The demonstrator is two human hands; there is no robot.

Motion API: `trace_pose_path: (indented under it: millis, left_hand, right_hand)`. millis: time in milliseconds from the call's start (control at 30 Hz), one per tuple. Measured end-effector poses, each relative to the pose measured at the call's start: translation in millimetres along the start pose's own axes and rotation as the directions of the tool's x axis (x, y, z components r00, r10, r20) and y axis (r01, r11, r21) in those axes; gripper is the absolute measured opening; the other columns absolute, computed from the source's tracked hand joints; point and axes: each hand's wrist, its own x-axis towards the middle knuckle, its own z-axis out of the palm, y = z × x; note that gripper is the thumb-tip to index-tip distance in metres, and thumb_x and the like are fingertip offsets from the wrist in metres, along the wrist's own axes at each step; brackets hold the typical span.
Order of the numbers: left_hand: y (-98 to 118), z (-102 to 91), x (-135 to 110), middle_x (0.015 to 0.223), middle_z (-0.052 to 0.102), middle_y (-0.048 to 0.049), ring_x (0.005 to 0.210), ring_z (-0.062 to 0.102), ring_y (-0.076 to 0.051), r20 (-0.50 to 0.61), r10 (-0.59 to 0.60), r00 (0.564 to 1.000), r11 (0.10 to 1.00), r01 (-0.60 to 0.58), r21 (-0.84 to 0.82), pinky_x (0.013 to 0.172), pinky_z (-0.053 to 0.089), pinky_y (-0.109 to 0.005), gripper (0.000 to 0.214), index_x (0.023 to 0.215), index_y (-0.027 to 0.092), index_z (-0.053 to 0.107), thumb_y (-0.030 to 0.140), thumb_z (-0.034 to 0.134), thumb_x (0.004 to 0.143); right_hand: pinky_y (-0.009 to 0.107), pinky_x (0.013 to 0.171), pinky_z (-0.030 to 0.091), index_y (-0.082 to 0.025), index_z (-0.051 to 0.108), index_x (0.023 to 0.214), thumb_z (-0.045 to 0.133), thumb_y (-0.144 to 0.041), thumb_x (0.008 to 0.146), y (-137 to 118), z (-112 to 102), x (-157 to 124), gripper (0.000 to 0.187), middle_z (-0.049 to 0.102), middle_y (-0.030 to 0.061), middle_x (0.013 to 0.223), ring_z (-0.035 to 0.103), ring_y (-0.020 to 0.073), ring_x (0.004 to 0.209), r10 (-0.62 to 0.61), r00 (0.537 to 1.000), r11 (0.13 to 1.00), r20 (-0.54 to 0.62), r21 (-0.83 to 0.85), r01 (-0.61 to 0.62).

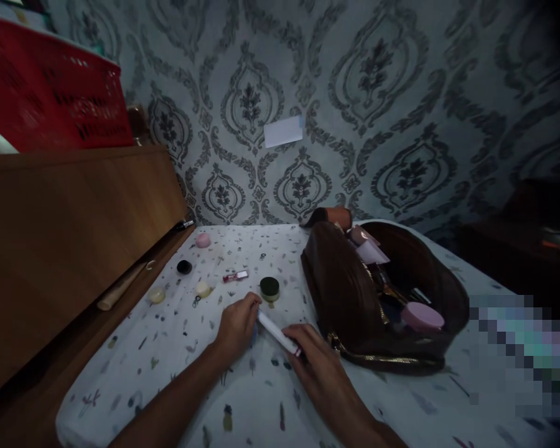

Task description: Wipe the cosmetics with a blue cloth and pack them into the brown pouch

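Note:
Both my hands hold a slim white tube [275, 331] low over the patterned white sheet [242, 398]. My left hand [237, 326] pinches its far end, fingers closed. Fingers of my right hand [318, 368] are closed on its near end. Just beyond the left hand stands a small dark round jar [269, 287]. An open brown bag [354, 298] lies right of the hands, with a pink-lidded jar [422, 317] and other items inside.
Small items lie scattered on the sheet: a pink-and-red tube [236, 275], a black lid [184, 267], a pink puff [202, 240], two pale round pieces [203, 289]. A wooden board [65, 249] rises at left, with a red basket [51, 87] above. Patterned wall behind.

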Motion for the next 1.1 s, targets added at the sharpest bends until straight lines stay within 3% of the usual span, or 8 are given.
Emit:
trace_pose_path:
  millis: [200,433,700,800,900,1100]
  left_hand:
    - [-2.5,2.9,-0.2,0.073,0.059,0.0006,0.067,0.057,-0.016,-0.006,0.012,1.000,0.995,-0.012,0.100,0.065,0.040,-0.026,0.021,0.098,0.023,0.055,0.026,0.035,0.096]
    - [-3.9,0.9,-0.2,0.083,0.065,-0.0010,0.077,0.061,-0.018,0.003,-0.020,1.000,0.991,0.020,0.129,0.072,0.042,-0.029,0.019,0.098,0.022,0.056,0.022,0.037,0.095]
    - [-7.0,1.8,0.1,0.088,0.066,-0.0023,0.083,0.063,-0.019,-0.019,0.056,0.998,0.983,-0.052,0.177,0.076,0.047,-0.031,0.019,0.101,0.021,0.057,0.021,0.039,0.095]
    - [-4.1,3.9,-2.1,0.095,0.067,-0.0049,0.089,0.062,-0.019,0.021,0.181,0.983,0.961,-0.182,0.211,0.079,0.049,-0.032,0.019,0.101,0.020,0.058,0.021,0.040,0.097]
    - [1.1,4.8,-3.9,0.091,0.067,-0.0059,0.085,0.061,-0.019,0.106,0.336,0.936,0.899,-0.353,0.259,0.077,0.050,-0.032,0.020,0.097,0.018,0.060,0.021,0.041,0.098]
    - [11.1,0.6,-5.1,0.093,0.066,-0.0067,0.088,0.060,-0.019,0.235,0.398,0.887,0.884,-0.439,0.160,0.081,0.051,-0.033,0.022,0.100,0.018,0.062,0.020,0.040,0.099]
  right_hand:
    - [0.040,0.091,0.052,-0.022,0.060,0.116,0.041,-0.010,0.090,6.9,4.2,-0.9,0.033,0.060,0.0114,0.112,0.061,0.0234,0.106,-0.049,0.998,0.998,-0.039,-0.050,0.047]
    - [0.037,0.088,0.053,-0.021,0.063,0.112,0.043,-0.002,0.087,-6.4,-1.7,0.3,0.038,0.062,0.0094,0.105,0.062,0.0221,0.100,-0.020,1.000,0.998,-0.006,-0.060,0.019]
    - [0.036,0.085,0.053,-0.021,0.062,0.109,0.045,0.006,0.081,-12.5,-4.1,0.5,0.042,0.062,0.0073,0.102,0.061,0.0214,0.096,-0.024,1.000,0.997,-0.017,-0.075,0.023]
    - [0.037,0.083,0.054,-0.021,0.062,0.109,0.046,0.005,0.082,-9.0,-2.3,0.4,0.041,0.064,0.0071,0.100,0.061,0.0219,0.094,-0.072,0.997,0.993,-0.030,-0.098,0.069]
    - [0.039,0.084,0.054,-0.021,0.061,0.111,0.046,0.004,0.082,-5.8,-0.6,-0.4,0.041,0.065,0.0075,0.099,0.061,0.0226,0.094,-0.097,0.995,0.988,-0.039,-0.123,0.091]
    - [0.040,0.088,0.052,-0.020,0.058,0.112,0.050,0.002,0.081,-7.9,-0.2,-5.1,0.039,0.064,0.0084,0.104,0.058,0.0233,0.098,-0.086,0.996,0.973,-0.012,-0.216,0.081]
